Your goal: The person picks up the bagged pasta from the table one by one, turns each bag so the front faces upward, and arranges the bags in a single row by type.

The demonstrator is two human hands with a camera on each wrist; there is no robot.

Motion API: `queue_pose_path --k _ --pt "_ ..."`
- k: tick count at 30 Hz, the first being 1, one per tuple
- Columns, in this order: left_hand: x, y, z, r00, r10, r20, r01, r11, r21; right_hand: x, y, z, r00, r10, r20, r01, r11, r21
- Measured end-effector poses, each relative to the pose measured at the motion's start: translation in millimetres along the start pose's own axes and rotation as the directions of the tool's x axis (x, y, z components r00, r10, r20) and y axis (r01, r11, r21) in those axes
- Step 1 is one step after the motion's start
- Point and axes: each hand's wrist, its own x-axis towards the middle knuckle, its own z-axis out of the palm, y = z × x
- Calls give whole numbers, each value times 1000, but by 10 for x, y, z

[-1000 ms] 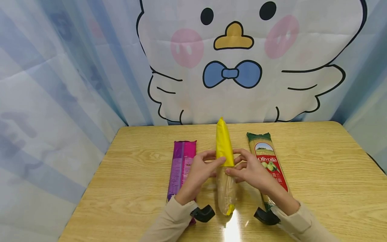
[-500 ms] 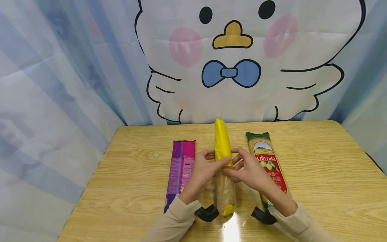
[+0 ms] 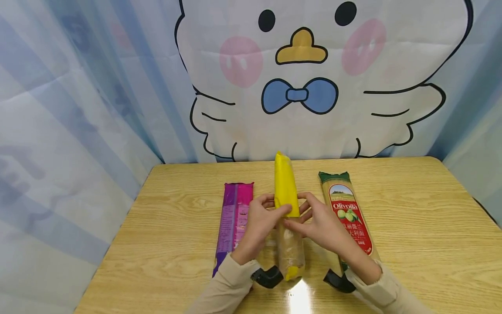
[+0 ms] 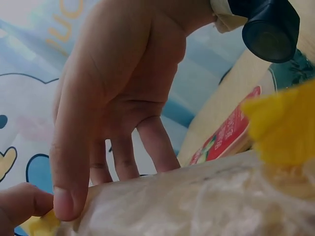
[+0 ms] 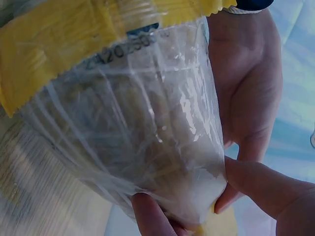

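A long noodle packet (image 3: pixel 290 250), yellow at its far half and clear over tan contents at its near half, lies lengthwise between my hands. My left hand (image 3: pixel 260 222) grips its left side around the middle, thumb on top. From the right, my right hand (image 3: pixel 323 224) holds it with the thumb at the edge of the yellow part. In the right wrist view, the clear wrap (image 5: pixel 133 118) and its yellow end seal fill much of the picture. The left wrist view shows the left hand (image 4: pixel 118 83) arched over the wrap, fingers on the far side.
To the left lies a purple and pink packet (image 3: pixel 237 209), partly behind the left forearm. An Olivoilà spaghetti packet (image 3: pixel 349 209) lies to the right, partly under the right forearm. A cartoon-printed curtain (image 3: pixel 302 135) hangs behind the wooden table (image 3: pixel 423 218).
The noodle packet has shifted a little left, its far end most, and seems slightly rolled, with more of the near yellow seal showing. My right hand has followed it left.
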Motion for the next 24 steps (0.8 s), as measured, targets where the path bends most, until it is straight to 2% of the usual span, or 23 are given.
queue_pose_path --k 5,11,17,20,24 --pt "-1 12 -45 999 -42 24 43 998 -46 -13 -16 -39 1000 -8 28 8 1000 -9" --pt "18 10 -96 997 -57 54 60 997 -56 -22 12 -117 997 -53 59 56 998 -41" --pt "65 -22 -153 985 -112 133 128 984 -123 -29 77 -173 997 -50 55 51 998 -26" --pt "81 -36 -178 978 -138 157 162 975 -150 -22 145 -186 996 -19 84 17 1000 25" --pt "82 -31 -197 974 -135 180 167 971 -173 -9 225 -197 985 28 168 -54 987 151"
